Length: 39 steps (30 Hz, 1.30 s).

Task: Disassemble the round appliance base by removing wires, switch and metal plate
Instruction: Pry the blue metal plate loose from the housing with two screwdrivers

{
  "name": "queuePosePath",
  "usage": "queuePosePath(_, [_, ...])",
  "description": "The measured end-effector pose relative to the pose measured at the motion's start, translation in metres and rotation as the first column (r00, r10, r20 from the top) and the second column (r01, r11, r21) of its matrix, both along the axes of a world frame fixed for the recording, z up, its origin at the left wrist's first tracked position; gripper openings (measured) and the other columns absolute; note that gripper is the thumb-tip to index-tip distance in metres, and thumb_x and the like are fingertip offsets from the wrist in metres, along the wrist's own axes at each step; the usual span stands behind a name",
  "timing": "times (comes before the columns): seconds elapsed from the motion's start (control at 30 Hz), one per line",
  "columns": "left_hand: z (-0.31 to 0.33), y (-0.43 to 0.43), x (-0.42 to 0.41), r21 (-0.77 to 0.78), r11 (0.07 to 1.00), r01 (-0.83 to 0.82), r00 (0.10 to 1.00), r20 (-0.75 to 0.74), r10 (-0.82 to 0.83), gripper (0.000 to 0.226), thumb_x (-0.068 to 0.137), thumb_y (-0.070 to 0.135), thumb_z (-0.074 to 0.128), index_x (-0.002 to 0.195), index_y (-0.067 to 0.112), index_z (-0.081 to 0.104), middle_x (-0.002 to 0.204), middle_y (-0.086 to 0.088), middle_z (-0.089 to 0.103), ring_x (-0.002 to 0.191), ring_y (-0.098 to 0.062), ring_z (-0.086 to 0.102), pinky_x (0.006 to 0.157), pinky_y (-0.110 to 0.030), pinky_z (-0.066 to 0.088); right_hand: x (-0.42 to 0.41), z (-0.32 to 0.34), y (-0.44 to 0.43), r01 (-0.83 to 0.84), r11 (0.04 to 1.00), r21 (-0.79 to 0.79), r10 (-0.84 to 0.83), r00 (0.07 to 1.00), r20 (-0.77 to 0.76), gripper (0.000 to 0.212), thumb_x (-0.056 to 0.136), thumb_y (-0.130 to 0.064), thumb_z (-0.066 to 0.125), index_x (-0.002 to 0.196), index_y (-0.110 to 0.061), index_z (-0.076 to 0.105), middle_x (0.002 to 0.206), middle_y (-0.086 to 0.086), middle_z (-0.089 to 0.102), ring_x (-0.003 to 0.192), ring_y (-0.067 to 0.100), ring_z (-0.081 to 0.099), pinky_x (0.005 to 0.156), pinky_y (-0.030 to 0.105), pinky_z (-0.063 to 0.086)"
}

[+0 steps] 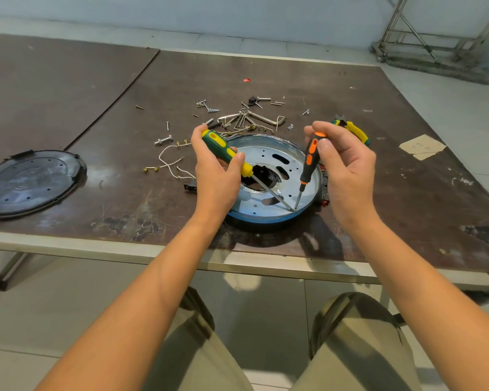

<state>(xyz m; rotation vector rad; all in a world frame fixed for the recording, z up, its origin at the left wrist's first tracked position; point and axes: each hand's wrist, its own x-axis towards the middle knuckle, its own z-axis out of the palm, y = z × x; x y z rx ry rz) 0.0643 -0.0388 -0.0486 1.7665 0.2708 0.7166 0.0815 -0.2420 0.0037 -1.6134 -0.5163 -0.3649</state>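
With wires already loose on the desk, the metal plate still sits in the round base, where our left hand grips a green screwdriver and our right hand an orange screwdriver, tips meeting at perhaps a screw.

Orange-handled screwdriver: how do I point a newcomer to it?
Find the round appliance base at the table's front. Above its right side, the right hand grips the orange screwdriver, tip on the metal plate. Its handle is orange and black, unlike the green-yellow screwdriver in the left hand.
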Motion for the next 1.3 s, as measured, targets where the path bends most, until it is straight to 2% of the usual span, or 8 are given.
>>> queuePosePath(0.13, [0.0002, -0.0002, -0.0002, 0.003, 1.000, -0.002, 1.000, -0.005, 0.002, 0.074, 0.093, 0.014, 0.069, 0.149, 0.026, 0.023, 0.107, 0.023, 0.046, 0.095, 0.024, 0.052, 0.073, 0.002, 0.042, 0.0007, -0.0024, -0.0019, 0.051, 0.997, -0.060, -0.047, 0.997, 0.063, 0.026, 0.096, -0.010, 0.071, 0.121, -0.004, 0.070, 0.109, 0.007, 0.066, 0.096, 0.005, 0.066, 0.089, 0.025, 0.055])
queuePosePath(0.3, [0.0004, -0.0002, -0.0002, 0.005, 1.000, 0.003, 1.000, -0.007, -0.003, 0.074, 0.093, 0.015, 0.069, 0.150, 0.026, 0.023, 0.110, 0.024, 0.045, 0.097, 0.024, 0.051, 0.075, 0.002, 0.042, -0.0012, -0.0021, -0.0012, -0.001, 0.998, 0.058, 0.003, 0.999, -0.040, 0.027, 0.102, -0.005, 0.057, 0.126, -0.007, 0.067, 0.115, 0.014, 0.073, 0.111, 0.025, 0.071, 0.099, 0.037, 0.057])
queuePosePath(0.43, [0.0011, -0.0003, -0.0012, 0.000, 1.000, 0.003, 1.000, -0.007, -0.003, 0.074, 0.093, 0.015, 0.069, 0.150, 0.026, 0.023, 0.109, 0.024, 0.045, 0.097, 0.023, 0.052, 0.075, 0.002, 0.042, -0.0005, -0.0028, -0.0013, 0.059, 0.998, -0.008, -0.059, 0.998, 0.034, 0.024, 0.094, -0.011, 0.075, 0.118, -0.005, 0.070, 0.107, 0.015, 0.068, 0.095, 0.011, 0.067, 0.088, 0.026, 0.054])
queuePosePath(0.6, [0.0015, -0.0006, -0.0013, 0.000, 1.000, 0.005, 1.000, -0.004, -0.005, 0.073, 0.093, 0.015, 0.069, 0.149, 0.026, 0.023, 0.109, 0.022, 0.047, 0.096, 0.022, 0.053, 0.075, 0.001, 0.042, 0.0007, -0.0002, -0.0009, 0.010, 0.999, 0.049, -0.009, 1.000, -0.025, 0.023, 0.102, -0.003, 0.055, 0.122, -0.006, 0.068, 0.107, 0.007, 0.074, 0.104, 0.020, 0.073, 0.087, 0.028, 0.059])
queuePosePath(0.77, [0.0009, -0.0007, -0.0014, 0.003, 1.000, 0.000, 1.000, -0.005, 0.000, 0.073, 0.093, 0.015, 0.069, 0.149, 0.026, 0.023, 0.107, 0.022, 0.047, 0.095, 0.023, 0.053, 0.074, 0.001, 0.042, 0.0006, -0.0006, -0.0002, 0.052, 0.996, -0.073, -0.050, 0.998, 0.027, 0.026, 0.093, -0.011, 0.076, 0.118, -0.013, 0.069, 0.106, -0.001, 0.066, 0.095, 0.008, 0.064, 0.089, 0.024, 0.055])
queuePosePath(0.9, [0.0011, -0.0003, -0.0011, -0.006, 1.000, 0.006, 1.000, -0.009, -0.006, 0.074, 0.093, 0.016, 0.069, 0.149, 0.028, 0.023, 0.110, 0.021, 0.047, 0.096, 0.022, 0.053, 0.075, 0.001, 0.042, -0.0007, 0.0009, 0.0018, -0.018, 1.000, -0.007, 0.018, 1.000, -0.019, 0.027, 0.100, -0.003, 0.058, 0.123, -0.014, 0.066, 0.114, 0.011, 0.071, 0.109, 0.016, 0.070, 0.093, 0.028, 0.057])
queuePosePath(1.07, [0.0011, 0.0000, -0.0017, -0.002, 1.000, 0.006, 1.000, 0.001, -0.006, 0.074, 0.093, 0.015, 0.069, 0.149, 0.027, 0.023, 0.110, 0.021, 0.047, 0.097, 0.022, 0.053, 0.075, 0.002, 0.042, -0.0024, -0.0002, 0.0034, 0.050, 0.994, -0.094, -0.047, 0.998, 0.033, 0.026, 0.094, -0.017, 0.076, 0.119, -0.016, 0.068, 0.108, 0.005, 0.065, 0.095, 0.011, 0.064, 0.091, 0.028, 0.055])
queuePosePath(1.3, [0.0013, -0.0014, -0.0018, -0.007, 1.000, 0.014, 1.000, 0.013, -0.014, 0.073, 0.093, 0.013, 0.069, 0.149, 0.024, 0.024, 0.109, 0.019, 0.048, 0.095, 0.021, 0.055, 0.075, 0.002, 0.042, -0.0037, 0.0010, 0.0064, 0.007, 1.000, -0.027, -0.007, 1.000, 0.005, 0.020, 0.099, -0.010, 0.059, 0.117, -0.014, 0.066, 0.109, 0.012, 0.067, 0.100, 0.017, 0.065, 0.093, 0.033, 0.055])
